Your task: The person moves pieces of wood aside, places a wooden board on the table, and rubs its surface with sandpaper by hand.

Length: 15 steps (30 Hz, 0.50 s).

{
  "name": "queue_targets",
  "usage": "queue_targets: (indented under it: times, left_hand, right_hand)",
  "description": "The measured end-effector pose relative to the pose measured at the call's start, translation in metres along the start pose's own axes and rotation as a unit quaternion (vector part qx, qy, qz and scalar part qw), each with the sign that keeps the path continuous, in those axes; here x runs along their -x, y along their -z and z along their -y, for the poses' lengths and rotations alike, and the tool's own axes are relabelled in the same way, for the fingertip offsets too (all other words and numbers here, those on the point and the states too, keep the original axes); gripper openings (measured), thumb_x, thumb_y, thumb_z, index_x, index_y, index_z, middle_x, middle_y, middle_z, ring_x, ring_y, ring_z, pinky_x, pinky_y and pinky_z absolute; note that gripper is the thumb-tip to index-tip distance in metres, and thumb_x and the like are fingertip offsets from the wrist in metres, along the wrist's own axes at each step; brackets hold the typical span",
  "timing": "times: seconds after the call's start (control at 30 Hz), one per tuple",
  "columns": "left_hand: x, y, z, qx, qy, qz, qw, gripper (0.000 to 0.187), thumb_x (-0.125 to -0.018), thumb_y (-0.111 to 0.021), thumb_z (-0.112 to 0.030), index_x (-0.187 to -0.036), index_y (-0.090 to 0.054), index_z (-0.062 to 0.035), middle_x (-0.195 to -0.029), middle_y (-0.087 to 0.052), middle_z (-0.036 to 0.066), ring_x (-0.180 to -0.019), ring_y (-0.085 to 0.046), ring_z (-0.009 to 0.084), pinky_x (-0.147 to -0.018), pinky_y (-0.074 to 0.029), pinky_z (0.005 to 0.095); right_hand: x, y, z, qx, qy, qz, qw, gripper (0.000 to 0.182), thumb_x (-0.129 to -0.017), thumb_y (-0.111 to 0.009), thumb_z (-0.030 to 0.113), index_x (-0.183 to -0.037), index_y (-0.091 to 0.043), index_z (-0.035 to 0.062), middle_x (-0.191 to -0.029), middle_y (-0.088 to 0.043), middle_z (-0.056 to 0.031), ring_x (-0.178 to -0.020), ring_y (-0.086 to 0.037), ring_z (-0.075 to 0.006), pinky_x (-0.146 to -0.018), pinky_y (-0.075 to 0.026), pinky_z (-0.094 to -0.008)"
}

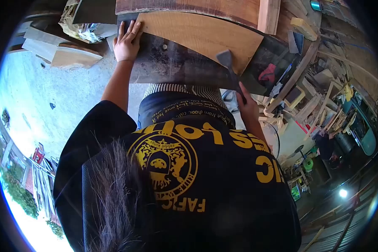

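A thin, curved wood sheet (197,35) lies flat on the dark counter (155,63), just beyond the person and spanning the space ahead of both hands. Its narrow left end sits right beside the left hand (127,45); its broad right end lies ahead of the right hand (247,101), which is nearer the body and off the sheet.

The left arm reaches forward, nearly straight. That hand is palm down on the counter, its fingers spread and pointing away from the body, the fingertips at the sheet's left edge; whether they press on the wood is hard to tell. It grips nothing visible.

The right arm is held closer to the side, and its hand is closed around the handle of a dark, flat-headed tool (224,59). The tool slants forward and to the left, its head over the sheet's near edge; contact there cannot be made out. To the right of the sheet, a red cloth (267,72) lies on the counter.
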<state>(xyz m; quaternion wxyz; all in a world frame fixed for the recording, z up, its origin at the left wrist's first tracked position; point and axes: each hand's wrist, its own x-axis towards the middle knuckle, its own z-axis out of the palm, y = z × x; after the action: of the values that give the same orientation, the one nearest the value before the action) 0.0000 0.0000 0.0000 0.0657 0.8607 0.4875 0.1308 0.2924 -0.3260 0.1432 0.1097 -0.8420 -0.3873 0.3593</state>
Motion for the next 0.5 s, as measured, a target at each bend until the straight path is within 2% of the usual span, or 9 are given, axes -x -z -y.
queue_targets:
  times: [0.07,0.1,0.17,0.2,0.33,0.4,0.43,0.5]
  left_hand:
    - [0.006,-0.007,-0.004,0.009,0.001,-0.016,1.000,0.033,-0.088,-0.057,-0.035,-0.120,-0.059,-0.0366,-0.124,-0.059,-0.005,-0.125,-0.047,0.0194,-0.089,-0.041,0.0429]
    - [-0.008,0.001,0.016,-0.014,-0.014,-0.032,0.999,0.033,-0.088,-0.057,-0.035,-0.120,-0.059,-0.0366,-0.124,-0.059,-0.005,-0.125,-0.047,0.0194,-0.089,-0.041,0.0429]
    - [-0.002,-0.006,0.012,0.024,-0.010,-0.039,0.999,0.032,-0.088,-0.058,-0.034,-0.119,-0.060,-0.0363,-0.123,-0.059,-0.005,-0.125,-0.047,0.0197,-0.088,-0.041,0.0415]
    - [-0.001,-0.005,0.007,0.010,-0.014,-0.035,0.999,0.032,-0.087,-0.058,-0.034,-0.119,-0.060,-0.0354,-0.123,-0.059,-0.005,-0.125,-0.047,0.0201,-0.088,-0.041,0.0406]
    - [0.001,-0.002,0.005,0.021,-0.005,-0.019,1.000,0.034,-0.087,-0.058,-0.032,-0.121,-0.059,-0.0341,-0.125,-0.058,-0.005,-0.126,-0.046,0.0215,-0.089,-0.040,0.0401]
    - [0.001,-0.005,0.008,0.012,-0.023,-0.007,1.000,0.040,-0.087,-0.054,-0.020,-0.125,-0.056,-0.0321,-0.130,-0.055,-0.003,-0.129,-0.043,0.0224,-0.092,-0.037,0.0443]
    - [0.002,-0.004,0.009,-0.006,-0.036,-0.006,0.999,0.044,-0.087,-0.051,-0.013,-0.127,-0.055,-0.0311,-0.132,-0.053,-0.003,-0.130,-0.041,0.0224,-0.093,-0.035,0.0460]
    - [0.001,-0.002,0.007,0.038,-0.029,0.001,0.999,0.055,-0.081,-0.046,-0.002,-0.129,-0.053,-0.0274,-0.134,-0.052,-0.002,-0.131,-0.040,0.0219,-0.097,-0.030,0.0486]
  right_hand:
    - [0.015,0.008,0.004,0.030,-0.043,-0.005,0.999,0.046,-0.089,-0.057,0.034,-0.133,-0.046,0.0286,-0.107,-0.065,-0.0129,-0.092,-0.064,-0.0332,-0.075,-0.050,-0.0388]
    - [-0.005,-0.012,0.014,0.005,-0.027,-0.015,0.999,0.046,-0.089,-0.057,0.034,-0.133,-0.046,0.0286,-0.107,-0.065,-0.0129,-0.092,-0.064,-0.0332,-0.075,-0.050,-0.0388]
    - [-0.013,-0.014,0.033,-0.021,-0.068,-0.028,0.997,0.045,-0.089,-0.056,0.034,-0.133,-0.046,0.0293,-0.107,-0.065,-0.0137,-0.090,-0.063,-0.0350,-0.072,-0.051,-0.0400]
    - [-0.013,-0.011,0.043,-0.049,-0.101,-0.022,0.994,0.044,-0.090,-0.057,0.026,-0.132,-0.048,0.0185,-0.108,-0.063,-0.0209,-0.098,-0.063,-0.0327,-0.078,-0.049,-0.0339]
    - [-0.003,-0.032,0.032,-0.096,-0.069,-0.081,0.990,0.043,-0.090,-0.057,0.026,-0.131,-0.049,0.0145,-0.107,-0.062,-0.0231,-0.098,-0.062,-0.0346,-0.079,-0.048,-0.0349]
    - [0.006,-0.044,0.021,-0.120,-0.040,-0.159,0.979,0.042,-0.090,-0.055,0.034,-0.126,-0.052,0.0121,-0.098,-0.065,-0.0213,-0.088,-0.063,-0.0368,-0.071,-0.051,-0.0400]
    - [0.013,-0.048,0.019,-0.130,-0.043,-0.177,0.975,0.042,-0.090,-0.055,0.034,-0.126,-0.052,0.0121,-0.098,-0.065,-0.0213,-0.088,-0.063,-0.0368,-0.071,-0.051,-0.0400]
    - [0.029,-0.051,0.013,-0.206,-0.125,-0.179,0.954,0.036,-0.091,-0.055,0.033,-0.111,-0.058,0.0025,-0.087,-0.066,-0.0198,-0.079,-0.066,-0.0334,-0.067,-0.050,-0.0376]
